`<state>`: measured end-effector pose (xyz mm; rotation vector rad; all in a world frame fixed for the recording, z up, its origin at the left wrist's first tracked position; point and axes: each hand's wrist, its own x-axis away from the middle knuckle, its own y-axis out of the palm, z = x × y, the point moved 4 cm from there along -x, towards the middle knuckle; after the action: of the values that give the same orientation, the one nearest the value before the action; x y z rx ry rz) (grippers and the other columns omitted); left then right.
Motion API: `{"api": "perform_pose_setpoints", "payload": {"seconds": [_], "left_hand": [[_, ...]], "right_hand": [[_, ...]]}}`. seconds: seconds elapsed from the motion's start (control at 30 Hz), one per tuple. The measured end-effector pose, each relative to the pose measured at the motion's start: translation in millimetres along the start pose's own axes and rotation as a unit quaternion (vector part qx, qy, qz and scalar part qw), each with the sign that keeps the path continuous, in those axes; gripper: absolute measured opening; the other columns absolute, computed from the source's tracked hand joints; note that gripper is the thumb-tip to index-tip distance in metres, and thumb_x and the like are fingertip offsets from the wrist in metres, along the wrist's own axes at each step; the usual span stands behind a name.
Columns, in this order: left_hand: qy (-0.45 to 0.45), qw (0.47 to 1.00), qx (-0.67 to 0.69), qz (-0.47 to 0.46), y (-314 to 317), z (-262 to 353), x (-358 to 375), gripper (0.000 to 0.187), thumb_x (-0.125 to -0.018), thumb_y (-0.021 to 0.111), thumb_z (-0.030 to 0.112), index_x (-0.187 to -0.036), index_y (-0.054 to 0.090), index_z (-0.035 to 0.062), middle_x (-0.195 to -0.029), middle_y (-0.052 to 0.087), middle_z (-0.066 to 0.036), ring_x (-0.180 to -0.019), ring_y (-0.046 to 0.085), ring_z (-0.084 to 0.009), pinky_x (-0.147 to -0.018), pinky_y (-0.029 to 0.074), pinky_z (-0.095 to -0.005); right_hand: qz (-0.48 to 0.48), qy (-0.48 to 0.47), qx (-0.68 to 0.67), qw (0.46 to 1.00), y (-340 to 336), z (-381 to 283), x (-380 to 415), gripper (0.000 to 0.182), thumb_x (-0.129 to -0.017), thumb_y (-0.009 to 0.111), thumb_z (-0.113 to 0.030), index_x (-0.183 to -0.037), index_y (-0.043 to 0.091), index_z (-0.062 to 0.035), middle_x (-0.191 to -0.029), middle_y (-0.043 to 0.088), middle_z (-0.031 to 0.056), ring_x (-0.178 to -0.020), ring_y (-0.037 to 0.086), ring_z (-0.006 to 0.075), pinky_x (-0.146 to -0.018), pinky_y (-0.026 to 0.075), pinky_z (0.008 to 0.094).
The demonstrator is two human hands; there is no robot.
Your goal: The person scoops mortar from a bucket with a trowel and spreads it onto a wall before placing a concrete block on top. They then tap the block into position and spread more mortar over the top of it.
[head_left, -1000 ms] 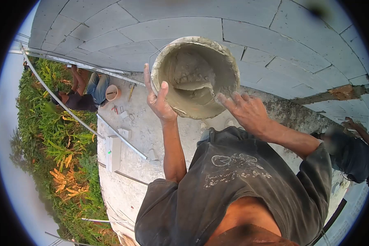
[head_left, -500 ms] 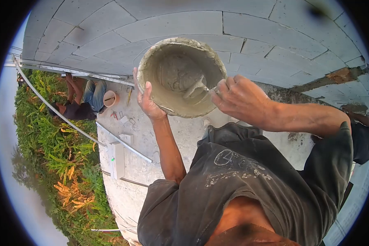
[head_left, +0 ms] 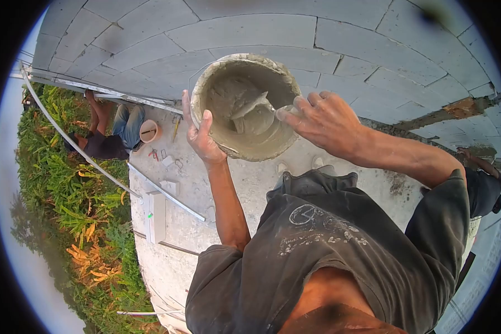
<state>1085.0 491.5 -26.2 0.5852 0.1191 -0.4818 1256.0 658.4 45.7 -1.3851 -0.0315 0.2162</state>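
A mortar-crusted bucket (head_left: 285, 75) is held up in front of the block wall, its mouth tilted toward me. Wet grey mortar (head_left: 225, 92) lies inside it and coats its inner walls. My left hand (head_left: 205, 139) supports the bucket's left side, thumb at the rim and fingers along the outside. In my right hand (head_left: 327, 121), the fingers are closed round the handle of a trowel, most of which they hide. The mortar-smeared trowel blade (head_left: 250, 106) rests in the mortar inside the bucket.
A grey block wall (head_left: 250, 33) rises ahead. On the left, a person (head_left: 103, 133) crouches near a pale bucket (head_left: 149, 131). Another person (head_left: 481, 186) is at the far right. A metal bar (head_left: 167, 192) and a white block (head_left: 155, 217) lie on the concrete floor (head_left: 200, 183), beside greenery.
My right hand and the trowel have moved left, so the blade sits farther into the bucket's middle. The mortar's surface has shifted. My left hand keeps its hold on the bucket.
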Motion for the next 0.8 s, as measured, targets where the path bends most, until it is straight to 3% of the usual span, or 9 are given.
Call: {"api": "perform_pose_setpoints", "payload": {"seconds": [0.07,0.17,0.27,0.37,0.47,0.63,0.73,0.77,0.8], "left_hand": [[0.012,0.998,-0.057,-0.011,4,5,0,0.068,-0.091,0.059,0.008,-0.152,0.034,-0.0027,-0.151,0.044,-0.02,-0.136,0.048,-0.03,-0.113,0.04,-0.044],[0.066,0.985,-0.158,-0.026,16,15,0,0.056,-0.087,0.066,0.01,-0.14,0.055,-0.0041,-0.157,0.038,-0.016,-0.14,0.045,-0.0292,-0.113,0.041,-0.0412],[0.156,0.945,-0.282,-0.049,34,29,4,0.049,-0.085,0.068,0.011,-0.132,0.063,-0.0048,-0.16,0.035,-0.016,-0.145,0.039,-0.0294,-0.112,0.041,-0.0392],[0.182,0.94,-0.285,-0.04,43,35,6,0.047,-0.085,0.068,0.011,-0.129,0.065,-0.0057,-0.161,0.034,-0.015,-0.149,0.032,-0.0283,-0.113,0.04,-0.039],[0.153,0.965,-0.212,-0.001,49,32,8,0.046,-0.086,0.066,0.01,-0.129,0.065,-0.0064,-0.161,0.034,-0.015,-0.15,0.03,-0.0258,-0.113,0.04,-0.0388],[0.147,0.969,-0.194,0.032,39,23,5,0.049,-0.088,0.061,0.006,-0.135,0.059,-0.0074,-0.159,0.037,-0.012,-0.14,0.044,-0.0231,-0.11,0.044,-0.0361],[0.069,0.993,-0.009,0.094,32,11,3,0.06,-0.09,0.058,0.004,-0.148,0.044,-0.0052,-0.154,0.042,-0.013,-0.131,0.053,-0.0249,-0.11,0.044,-0.0377],[0.028,0.995,0.013,0.099,27,6,4,0.069,-0.091,0.057,0.004,-0.155,0.031,-0.0015,-0.148,0.047,-0.015,-0.128,0.055,-0.0275,-0.11,0.043,-0.04],[0.014,0.992,0.032,0.121,23,-3,5,0.07,-0.092,0.056,0.004,-0.156,0.03,-0.0005,-0.146,0.049,-0.017,-0.127,0.055,-0.0281,-0.11,0.043,-0.0405]], "right_hand": [[0.048,0.07,0.022,0.996,-21,12,-8,0.042,-0.086,0.064,-0.01,-0.128,0.063,-0.0097,-0.084,0.064,0.0114,-0.076,0.069,0.0244,-0.06,0.053,0.0369],[0.025,0.117,-0.042,0.992,-44,19,-7,0.014,-0.078,0.07,-0.005,-0.091,0.066,-0.0014,-0.07,0.065,0.0132,-0.07,0.07,0.0231,-0.054,0.052,0.0385],[-0.14,0.106,-0.056,0.983,-34,24,-3,0.016,-0.085,0.065,-0.011,-0.097,0.065,0.0005,-0.075,0.069,0.0185,-0.068,0.071,0.0238,-0.056,0.054,0.039],[-0.216,0.139,-0.223,0.941,10,46,4,0.03,-0.094,0.058,-0.02,-0.113,0.064,0.0009,-0.082,0.069,0.0219,-0.067,0.071,0.0241,-0.061,0.055,0.0383],[-0.255,0.192,-0.455,0.831,28,46,23,0.059,-0.1,0.056,-0.045,-0.138,0.054,0.0006,-0.102,0.071,0.0199,-0.07,0.068,0.024,-0.064,0.056,0.0373],[-0.186,0.201,-0.611,0.742,66,50,56,0.062,-0.096,0.064,-0.047,-0.14,0.055,-0.0038,-0.085,0.062,0.0068,-0.063,0.056,0.0132,-0.059,0.05,0.0306],[-0.162,0.218,-0.633,0.725,83,70,79,0.059,-0.094,0.068,-0.042,-0.139,0.058,-0.0052,-0.077,0.058,0.0021,-0.061,0.054,0.011,-0.056,0.046,0.0286],[-0.16,0.231,-0.634,0.721,85,76,86,0.058,-0.094,0.069,-0.041,-0.138,0.058,-0.0053,-0.076,0.057,0.0017,-0.061,0.054,0.0108,-0.055,0.045,0.0283],[-0.17,0.228,-0.645,0.709,82,80,89,0.056,-0.095,0.068,-0.04,-0.138,0.058,-0.0049,-0.075,0.057,0.0006,-0.059,0.053,0.0098,-0.053,0.045,0.0274]]}}
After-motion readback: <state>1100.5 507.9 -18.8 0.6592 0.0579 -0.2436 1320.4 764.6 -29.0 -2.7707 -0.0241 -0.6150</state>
